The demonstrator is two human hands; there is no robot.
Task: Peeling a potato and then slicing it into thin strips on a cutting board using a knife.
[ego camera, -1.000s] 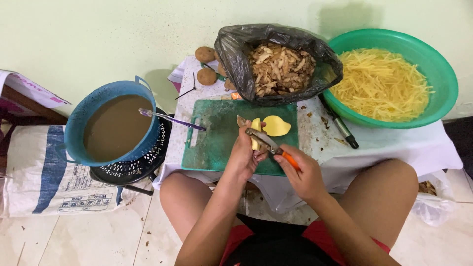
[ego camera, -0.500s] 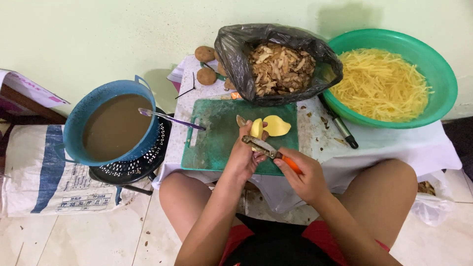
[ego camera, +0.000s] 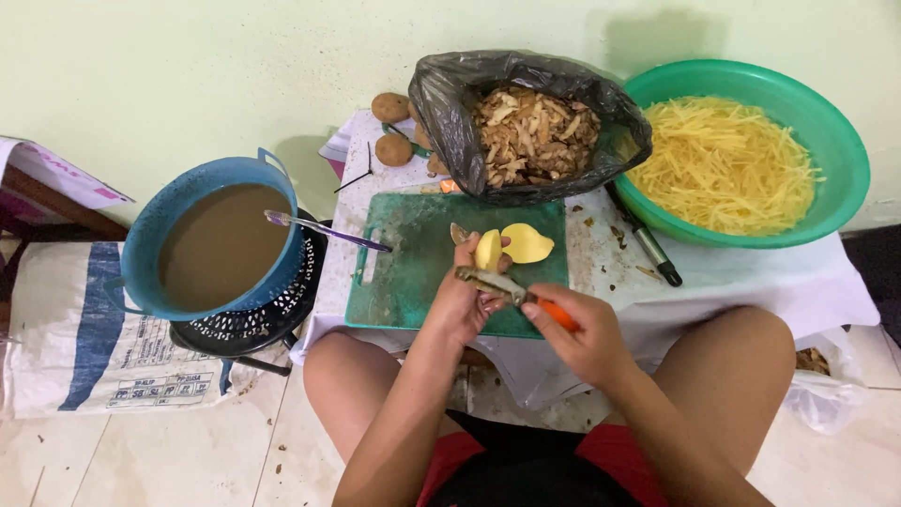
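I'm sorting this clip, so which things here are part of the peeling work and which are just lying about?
In use:
left hand holding a peeled potato
right hand holding an orange-handled peeler
green cutting board
black bag of peels

Lying about:
blue bucket of brown water
green bowl of potato strips
black-handled tool
printed sack

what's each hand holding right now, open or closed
Left hand: closed on a peeled potato piece.
Right hand: closed on the orange-handled peeler.
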